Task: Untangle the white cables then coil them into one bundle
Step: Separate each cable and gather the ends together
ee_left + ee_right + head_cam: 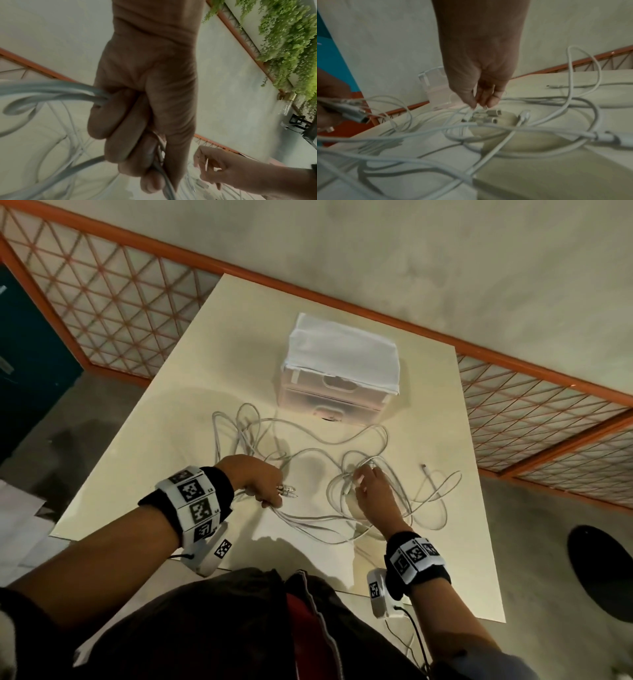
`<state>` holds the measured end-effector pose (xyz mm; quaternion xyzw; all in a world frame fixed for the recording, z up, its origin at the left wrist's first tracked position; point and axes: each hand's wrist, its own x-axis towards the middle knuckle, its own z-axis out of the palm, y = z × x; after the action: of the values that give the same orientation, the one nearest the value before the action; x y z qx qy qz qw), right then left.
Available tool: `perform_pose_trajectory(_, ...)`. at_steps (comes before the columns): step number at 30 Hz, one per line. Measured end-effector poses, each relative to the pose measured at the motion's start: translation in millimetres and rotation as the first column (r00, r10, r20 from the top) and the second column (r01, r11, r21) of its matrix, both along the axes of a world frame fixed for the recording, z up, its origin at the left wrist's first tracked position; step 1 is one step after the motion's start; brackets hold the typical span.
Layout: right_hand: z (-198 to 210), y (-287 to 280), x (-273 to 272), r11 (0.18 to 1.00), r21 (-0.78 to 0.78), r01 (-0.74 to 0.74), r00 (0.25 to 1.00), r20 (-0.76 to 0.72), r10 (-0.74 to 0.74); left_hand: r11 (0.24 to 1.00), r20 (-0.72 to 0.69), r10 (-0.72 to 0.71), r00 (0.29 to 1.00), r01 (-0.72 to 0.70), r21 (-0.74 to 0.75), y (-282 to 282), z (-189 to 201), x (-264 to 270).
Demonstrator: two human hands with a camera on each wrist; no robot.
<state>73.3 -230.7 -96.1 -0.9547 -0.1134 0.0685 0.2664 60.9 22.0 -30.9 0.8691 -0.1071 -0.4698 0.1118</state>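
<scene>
While the left hand (260,479) is gripping several white cables (308,440), their count is unclear. The right hand (371,491) is pinching one strand on the table (191,364).

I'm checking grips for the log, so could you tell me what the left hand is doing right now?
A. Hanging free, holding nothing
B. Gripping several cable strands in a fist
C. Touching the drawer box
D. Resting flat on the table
B: the left hand has its fingers curled round a bunch of white cables, with plug ends sticking out past the knuckles in the head view.
</scene>
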Motion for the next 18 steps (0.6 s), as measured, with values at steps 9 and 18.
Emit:
perform_pose_trajectory(9,-9.2,2.7,3.8,0.977,-0.025,0.211,0.966,0.157,-0.205,0.999,0.041,0.047,0.998,-0.046,-0.021,6.4,-8.1,-8.1)
perform_pose_trajectory(18,14.6,-13.3,11.0,0.975,0.129,0.180,0.970,0.141,-0.198,0.986,0.042,0.116,0.992,-0.110,-0.129,3.9,-4.4,-5.9)
